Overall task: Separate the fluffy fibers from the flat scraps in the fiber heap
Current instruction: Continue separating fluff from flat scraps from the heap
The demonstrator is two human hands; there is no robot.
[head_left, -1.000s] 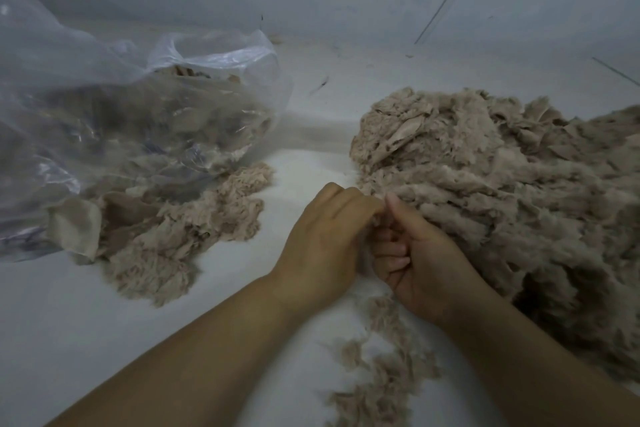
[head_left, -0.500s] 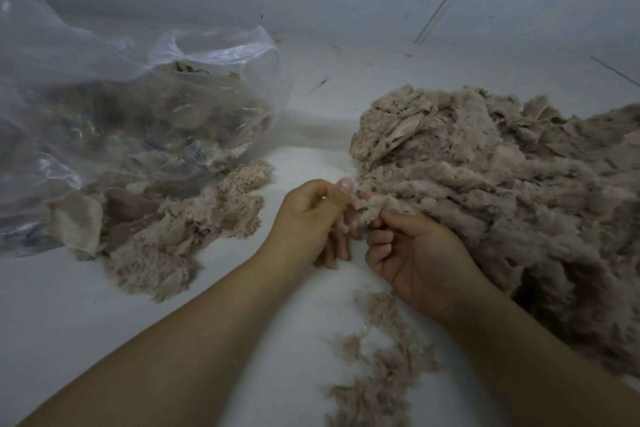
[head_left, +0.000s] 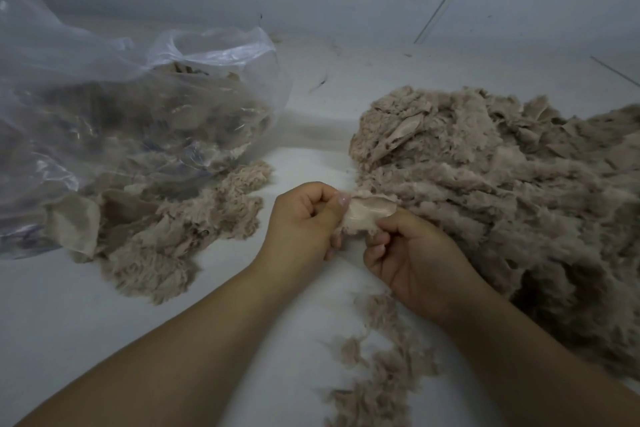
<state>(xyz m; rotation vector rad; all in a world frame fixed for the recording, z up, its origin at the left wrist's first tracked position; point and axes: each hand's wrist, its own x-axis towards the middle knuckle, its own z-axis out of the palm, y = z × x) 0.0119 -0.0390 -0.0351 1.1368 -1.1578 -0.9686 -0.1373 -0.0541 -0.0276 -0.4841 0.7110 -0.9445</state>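
A big heap of beige fluffy fibers mixed with flat scraps [head_left: 502, 184] fills the right side of the white floor. At its near left edge my left hand [head_left: 304, 218] and my right hand [head_left: 412, 260] both pinch one pale flat scrap [head_left: 369, 213], stretched between them, with fluff clinging to its lower edge. My left thumb lies on the scrap's left end; my right fingers curl round its right end.
A clear plastic bag [head_left: 121, 107] holding beige scraps lies at the left, with a smaller pile of scraps and fluff [head_left: 162, 225] spilling from its mouth. Loose fiber tufts [head_left: 377, 367] lie on the floor between my forearms. A grey wall stands behind.
My hands have drawn apart at the heap's edge, and the flat scrap now shows spread out between them. Earlier they were close together with the piece bunched and hidden.
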